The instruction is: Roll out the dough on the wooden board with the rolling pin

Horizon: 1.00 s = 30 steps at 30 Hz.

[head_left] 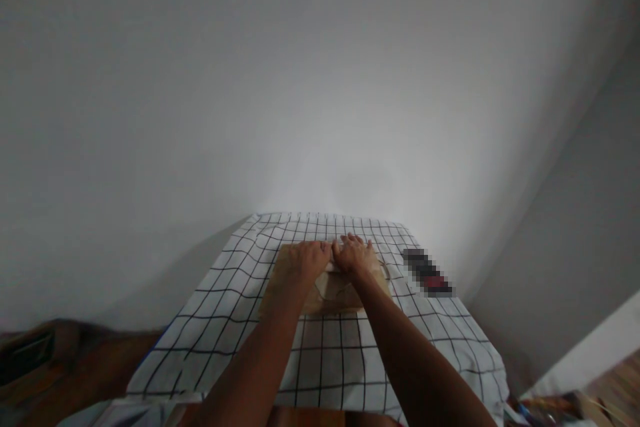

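Paper, brown (327, 297): one flat, roughly rectangular piece, creased across its surface, lying near the middle of the table (215, 327), both hands upon it. Near edge faces the wearer; side edges show beyond the forearms.

Left hand (314, 257): back upward, on the far part of the paper, left of centre. Grip: fingers bent down at the far side; whether they pinch the paper, cannot tell.

Right hand (353, 256): back upward, on the far part of the paper, right of centre, just beside the left hand. Grip: fingers somewhat spread, thumb side toward the left hand.

Cloth, white with dark grid lines (320, 353): covers the table; some ripples along the left side.

Object, dark with a red portion (428, 273): on the cloth, right of the paper and apart from it; pixelated, kind cannot be told.

Wall, pale grey (320, 93): behind the table's far edge.

Assorted items (555, 407): lower right corner, beside the table; too dim to identify singly.
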### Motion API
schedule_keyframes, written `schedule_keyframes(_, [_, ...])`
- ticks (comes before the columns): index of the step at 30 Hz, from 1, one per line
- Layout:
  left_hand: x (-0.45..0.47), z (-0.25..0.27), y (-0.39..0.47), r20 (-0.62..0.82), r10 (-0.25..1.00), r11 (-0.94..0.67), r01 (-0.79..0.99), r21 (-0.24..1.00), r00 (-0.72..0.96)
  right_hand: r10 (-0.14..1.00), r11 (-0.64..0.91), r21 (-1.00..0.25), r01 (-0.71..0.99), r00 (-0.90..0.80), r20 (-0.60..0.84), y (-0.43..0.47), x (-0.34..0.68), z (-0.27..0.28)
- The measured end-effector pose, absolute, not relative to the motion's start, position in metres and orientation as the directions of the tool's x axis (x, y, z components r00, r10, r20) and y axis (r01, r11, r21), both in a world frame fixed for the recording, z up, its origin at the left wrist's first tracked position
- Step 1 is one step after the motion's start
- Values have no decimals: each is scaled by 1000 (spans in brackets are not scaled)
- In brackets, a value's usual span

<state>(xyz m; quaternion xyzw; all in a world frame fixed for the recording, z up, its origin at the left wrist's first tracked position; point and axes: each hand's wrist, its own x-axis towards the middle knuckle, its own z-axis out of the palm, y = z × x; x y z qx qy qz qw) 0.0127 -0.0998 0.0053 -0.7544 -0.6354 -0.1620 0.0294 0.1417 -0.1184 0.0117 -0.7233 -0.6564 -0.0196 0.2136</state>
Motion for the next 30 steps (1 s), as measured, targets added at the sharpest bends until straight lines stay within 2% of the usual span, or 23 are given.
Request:
schedule_keyframes(3, [21,3,-84,352,933,-152,970,188,78,919,-24,-289,957,135,371,-105,144,9])
schedule_keyframes(9, [31,6,-62,269,962,-117,968,222,55,877,5,-288,958,134,461,-80,148,-3])
schedule_keyframes(25, [35,6,-48,340,939,-127,968,219,46,850,-3,-259,966,139,508,-61,148,-6])
schedule_keyframes(27, [35,7,-46,321,946,-120,968,220,44,864,-20,-269,963,152,480,-58,149,-4])
schedule_keyframes(30, [35,8,-39,294,955,-115,969,218,47,919,-94,-313,945,203,338,-53,149,0])
